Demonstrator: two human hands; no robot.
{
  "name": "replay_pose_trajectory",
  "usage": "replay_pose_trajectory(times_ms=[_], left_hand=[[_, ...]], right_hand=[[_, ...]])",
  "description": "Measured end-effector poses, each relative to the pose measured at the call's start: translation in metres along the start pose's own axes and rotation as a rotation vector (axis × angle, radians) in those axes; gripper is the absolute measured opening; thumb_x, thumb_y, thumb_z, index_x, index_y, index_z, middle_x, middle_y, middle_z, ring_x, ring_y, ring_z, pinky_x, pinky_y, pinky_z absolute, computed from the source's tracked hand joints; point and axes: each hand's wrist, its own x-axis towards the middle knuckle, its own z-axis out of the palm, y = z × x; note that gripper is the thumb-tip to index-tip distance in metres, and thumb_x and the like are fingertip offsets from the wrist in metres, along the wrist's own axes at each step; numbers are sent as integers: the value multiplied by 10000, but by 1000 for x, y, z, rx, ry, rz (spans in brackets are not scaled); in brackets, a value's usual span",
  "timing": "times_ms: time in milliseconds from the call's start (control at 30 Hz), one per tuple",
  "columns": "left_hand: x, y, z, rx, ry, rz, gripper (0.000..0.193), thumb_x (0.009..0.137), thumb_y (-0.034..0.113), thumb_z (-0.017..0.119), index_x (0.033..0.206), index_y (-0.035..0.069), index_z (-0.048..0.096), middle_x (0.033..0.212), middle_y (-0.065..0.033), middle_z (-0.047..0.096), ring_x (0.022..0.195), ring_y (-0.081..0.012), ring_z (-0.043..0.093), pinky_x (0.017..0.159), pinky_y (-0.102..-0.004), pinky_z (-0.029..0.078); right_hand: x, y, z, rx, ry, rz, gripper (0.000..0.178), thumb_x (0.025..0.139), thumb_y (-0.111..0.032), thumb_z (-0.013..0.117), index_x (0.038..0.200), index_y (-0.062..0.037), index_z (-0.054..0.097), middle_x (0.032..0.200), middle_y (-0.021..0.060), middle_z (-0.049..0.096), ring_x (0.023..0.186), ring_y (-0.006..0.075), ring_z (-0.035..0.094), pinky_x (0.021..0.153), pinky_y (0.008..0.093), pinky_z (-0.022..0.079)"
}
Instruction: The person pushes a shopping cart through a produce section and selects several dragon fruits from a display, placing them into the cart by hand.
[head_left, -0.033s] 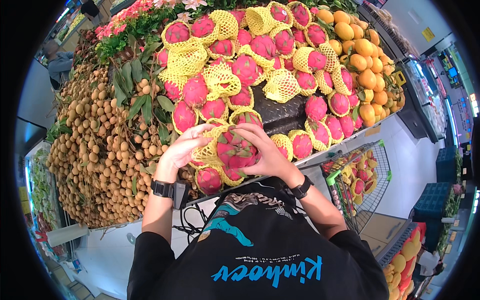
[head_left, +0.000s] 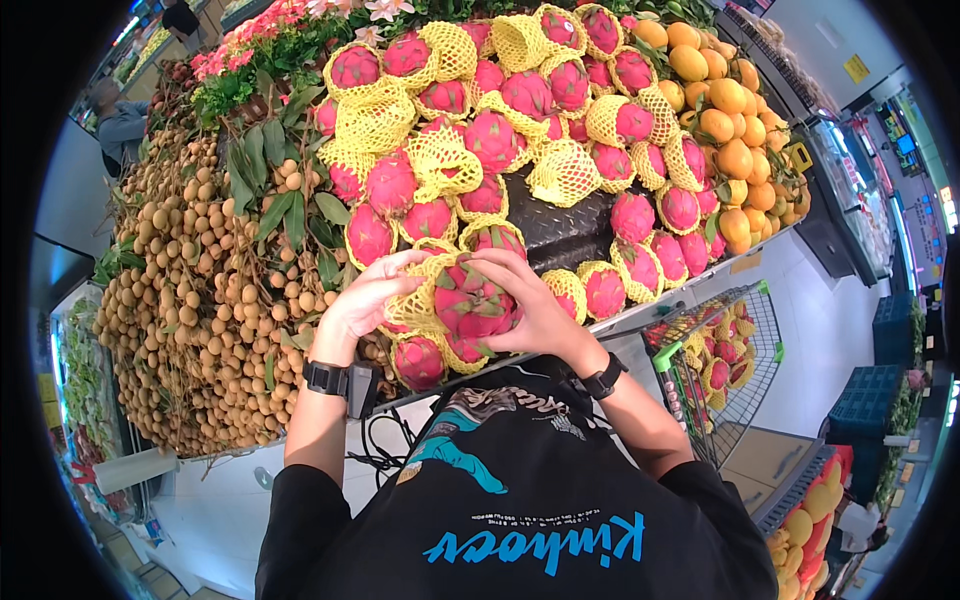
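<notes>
A pink dragon fruit [head_left: 473, 303] with green-tipped scales is held up near the front edge of the display. My right hand [head_left: 542, 316] curls round its right side, fingers over the top and thumb low. On the other side, my left hand [head_left: 362, 300] pinches a yellow foam net sleeve [head_left: 412, 306] between thumb and fingers. The sleeve lies against the fruit's left side; how far it reaches round behind is hidden. Below the held fruit, another netted dragon fruit [head_left: 418, 361] rests at the display's edge.
Netted dragon fruits [head_left: 526, 92] are piled ahead around a bare black tray patch [head_left: 560, 225]. Longans [head_left: 205, 290] with leaves are heaped to the left, orange fruits [head_left: 733, 158] to the right. A shopping cart [head_left: 770, 360] holding dragon fruits stands at the right, beyond the display edge.
</notes>
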Motion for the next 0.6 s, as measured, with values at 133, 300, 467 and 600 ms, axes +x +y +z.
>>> replay_pose_trajectory(times_ms=[133,300,467,600], left_hand=[[5,-1,4,-226,60,111,532,905,43,584,1401,-23,404,1270,-168,598,1087,-217,640,942,-339,520],[7,-10,6,-330,-4,285,534,910,47,581,1402,-15,384,1213,-198,621,1094,-269,641,944,-366,520],[7,-16,10,-351,-51,428,577,889,59,609,1403,0,354,1185,-218,627,1091,-296,641,947,-376,517],[11,-19,10,-329,-102,436,585,874,56,626,1395,8,364,1198,-220,623,1094,-295,639,957,-375,510]], right_hand=[[4,-3,-7,13,-30,10,877,603,-142,830,1405,-130,476,1370,117,449,1290,322,431,1067,421,387],[5,-5,-10,-93,-147,-15,857,590,-154,832,1384,-166,509,1361,117,460,1253,337,438,1065,424,392],[12,-10,-8,-154,-241,2,835,596,-141,818,1375,-189,519,1343,130,482,1237,358,441,1043,436,407],[12,1,-9,-119,-239,33,823,604,-149,810,1371,-148,510,1337,131,488,1222,351,445,1036,434,412]])
